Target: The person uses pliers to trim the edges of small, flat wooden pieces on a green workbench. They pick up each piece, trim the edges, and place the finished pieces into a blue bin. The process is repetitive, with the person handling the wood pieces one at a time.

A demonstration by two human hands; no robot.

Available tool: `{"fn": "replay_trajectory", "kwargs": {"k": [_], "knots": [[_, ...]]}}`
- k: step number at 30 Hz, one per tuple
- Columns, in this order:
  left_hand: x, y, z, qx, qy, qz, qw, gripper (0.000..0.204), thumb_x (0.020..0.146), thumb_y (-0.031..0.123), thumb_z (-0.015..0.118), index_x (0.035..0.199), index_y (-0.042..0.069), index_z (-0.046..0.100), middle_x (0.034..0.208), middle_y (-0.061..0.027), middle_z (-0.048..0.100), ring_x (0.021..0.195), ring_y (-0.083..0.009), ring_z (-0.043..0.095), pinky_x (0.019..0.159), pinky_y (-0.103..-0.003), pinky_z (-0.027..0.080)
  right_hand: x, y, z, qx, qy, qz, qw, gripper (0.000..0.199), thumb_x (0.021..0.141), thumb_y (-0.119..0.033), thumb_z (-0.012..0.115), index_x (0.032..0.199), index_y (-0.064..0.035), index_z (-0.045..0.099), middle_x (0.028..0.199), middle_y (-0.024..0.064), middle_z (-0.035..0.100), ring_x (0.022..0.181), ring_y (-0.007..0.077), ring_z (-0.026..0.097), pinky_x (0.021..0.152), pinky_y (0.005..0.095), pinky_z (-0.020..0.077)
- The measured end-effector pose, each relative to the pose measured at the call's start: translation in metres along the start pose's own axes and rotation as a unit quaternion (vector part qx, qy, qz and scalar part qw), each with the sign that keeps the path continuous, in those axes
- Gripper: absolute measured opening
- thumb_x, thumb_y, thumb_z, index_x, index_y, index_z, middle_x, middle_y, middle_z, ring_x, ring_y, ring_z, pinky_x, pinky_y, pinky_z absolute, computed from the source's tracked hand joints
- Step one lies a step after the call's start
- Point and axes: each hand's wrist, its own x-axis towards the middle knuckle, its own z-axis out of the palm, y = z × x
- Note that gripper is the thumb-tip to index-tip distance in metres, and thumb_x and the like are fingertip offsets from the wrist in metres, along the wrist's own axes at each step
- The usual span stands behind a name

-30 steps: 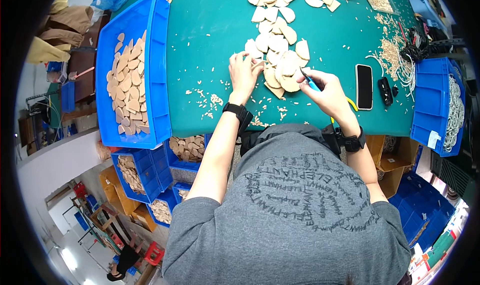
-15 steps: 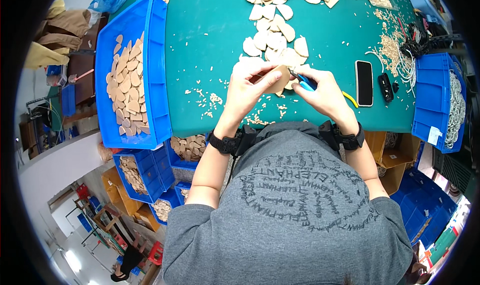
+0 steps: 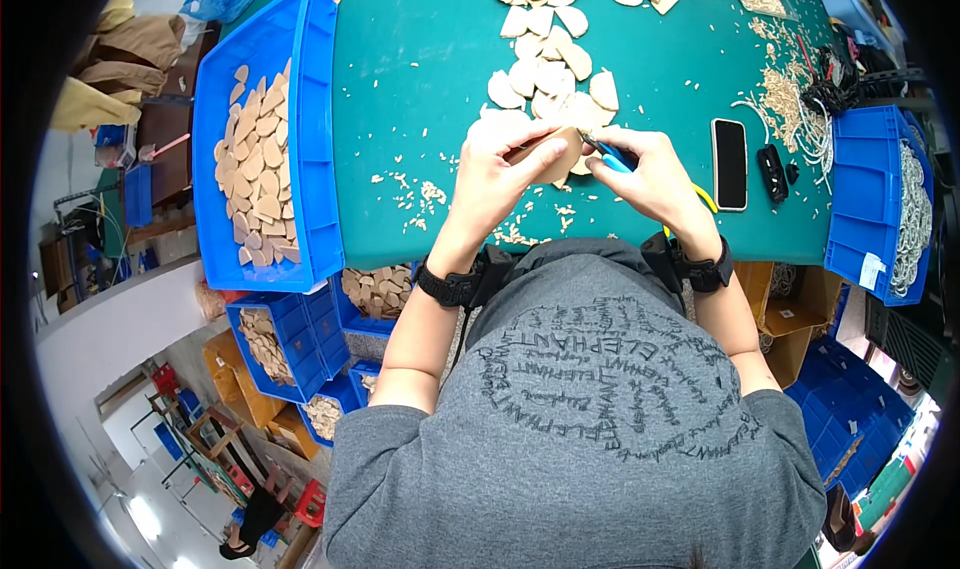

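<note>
My left hand (image 3: 500, 174) grips a flat, rounded wooden piece (image 3: 566, 159) between thumb and fingers, turned partly on edge. My right hand (image 3: 650, 177) is closed around pliers (image 3: 617, 162) with blue on the grip and dark jaws. Those jaws meet the right edge of the piece; whether they pinch anything there is too small to tell. A curved yellow handle (image 3: 705, 198) shows past my right hand, and I cannot tell if it belongs to the same tool. Just beyond both hands lies a heap of pale wooden pieces (image 3: 553, 77) on the green table (image 3: 420, 89).
A blue crate (image 3: 318, 139) of wooden pieces stands at the left. To the right lie a phone (image 3: 730, 165), a black object (image 3: 771, 174), small wooden pegs (image 3: 785, 94) and a blue bin (image 3: 862, 189) of metal rings. Wood bits (image 3: 432, 193) litter the near table.
Both hands stay nearly in place. The wooden piece is tilted slightly differently, and my right hand with the pliers has shifted a little.
</note>
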Motion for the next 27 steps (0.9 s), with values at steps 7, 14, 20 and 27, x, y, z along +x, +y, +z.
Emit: {"fn": "replay_trajectory", "kwargs": {"k": [7,14,20,27], "knots": [[0.001,0.002,-0.002,0.034,0.001,0.005,0.999,0.026,0.085,0.012,0.070,0.108,0.000,0.068,0.101,-0.0060,0.068,0.093,-0.0123,0.062,0.083,-0.026,0.049,0.002,0.003,-0.003,0.003,-0.022,0.005,1.000,0.028,0.082,-0.013,0.068,0.107,0.0004,0.066,0.090,0.0088,0.070,0.079,0.0109,0.063,0.072,0.0261,0.0511],[0.002,0.003,-0.004,0.047,-0.004,0.007,0.999,0.026,0.085,0.014,0.070,0.108,0.001,0.068,0.100,-0.0053,0.068,0.092,-0.0119,0.062,0.083,-0.025,0.049,0.004,0.004,-0.003,0.006,-0.045,0.041,0.998,0.030,0.081,-0.013,0.068,0.108,0.0013,0.066,0.092,0.0089,0.070,0.082,0.0107,0.063,0.075,0.0258,0.0507],[0.003,0.000,-0.004,0.058,-0.001,0.013,0.998,0.027,0.085,0.014,0.070,0.108,0.001,0.068,0.099,-0.0050,0.068,0.092,-0.0115,0.062,0.082,-0.025,0.049,0.005,0.005,-0.001,0.009,-0.034,0.037,0.999,0.029,0.082,-0.012,0.067,0.108,0.0009,0.066,0.090,0.0078,0.070,0.080,0.0094,0.061,0.073,0.0252,0.0503],[0.002,0.006,-0.003,0.071,-0.006,0.007,0.997,0.026,0.085,0.013,0.070,0.108,0.002,0.068,0.099,-0.0051,0.068,0.091,-0.0115,0.062,0.082,-0.025,0.049,0.004,0.009,0.003,0.023,-0.008,0.003,1.000,0.022,0.079,-0.012,0.067,0.098,-0.0016,0.069,0.080,0.0078,0.068,0.071,0.0107,0.061,0.068,0.0262,0.0497]]}}
